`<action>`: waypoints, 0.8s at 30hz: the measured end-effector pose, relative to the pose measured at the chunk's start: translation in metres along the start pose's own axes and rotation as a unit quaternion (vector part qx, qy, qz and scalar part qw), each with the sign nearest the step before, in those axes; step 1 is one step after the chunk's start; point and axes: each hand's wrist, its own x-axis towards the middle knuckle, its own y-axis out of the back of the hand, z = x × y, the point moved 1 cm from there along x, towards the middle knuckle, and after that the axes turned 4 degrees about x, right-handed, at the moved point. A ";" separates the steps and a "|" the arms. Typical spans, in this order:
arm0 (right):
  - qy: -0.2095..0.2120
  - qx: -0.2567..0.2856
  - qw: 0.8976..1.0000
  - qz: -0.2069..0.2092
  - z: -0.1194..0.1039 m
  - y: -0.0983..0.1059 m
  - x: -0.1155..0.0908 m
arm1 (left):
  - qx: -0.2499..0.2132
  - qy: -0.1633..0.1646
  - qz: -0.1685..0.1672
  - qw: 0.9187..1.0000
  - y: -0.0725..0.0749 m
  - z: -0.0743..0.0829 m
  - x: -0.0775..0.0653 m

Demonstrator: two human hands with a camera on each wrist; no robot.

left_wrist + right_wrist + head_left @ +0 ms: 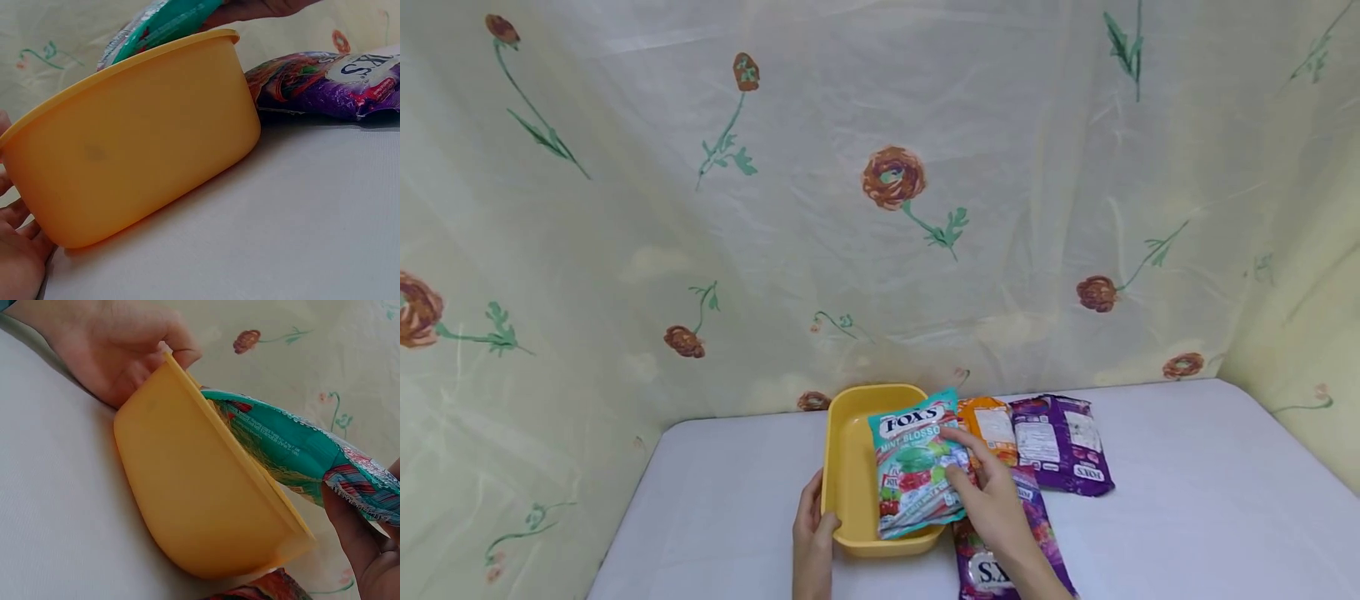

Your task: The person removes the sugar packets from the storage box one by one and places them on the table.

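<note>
A yellow plastic tub (841,467) stands on the white-covered table, its left wall gripped by my left hand (813,533) with the thumb over the rim. My right hand (992,500) holds a teal candy bag (917,467) marked FOX'S by its right side. The bag lies tilted over the tub's opening, and its left edge dips inside the rim in the right wrist view. Behind the tub in the left wrist view, only part of the teal bag (172,25) shows. Beneath my right forearm lies a purple candy bag (1037,525), partly covered.
An orange candy bag (992,429) and another purple candy bag (1063,446) lie side by side to the right of the tub. A flower-printed curtain (1000,208) hangs behind the table (722,500) and along its sides.
</note>
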 end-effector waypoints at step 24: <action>0.006 0.015 1.000 0.024 0.009 0.043 -0.009 | -0.038 -0.029 -0.021 0.999 0.003 -0.001 -0.003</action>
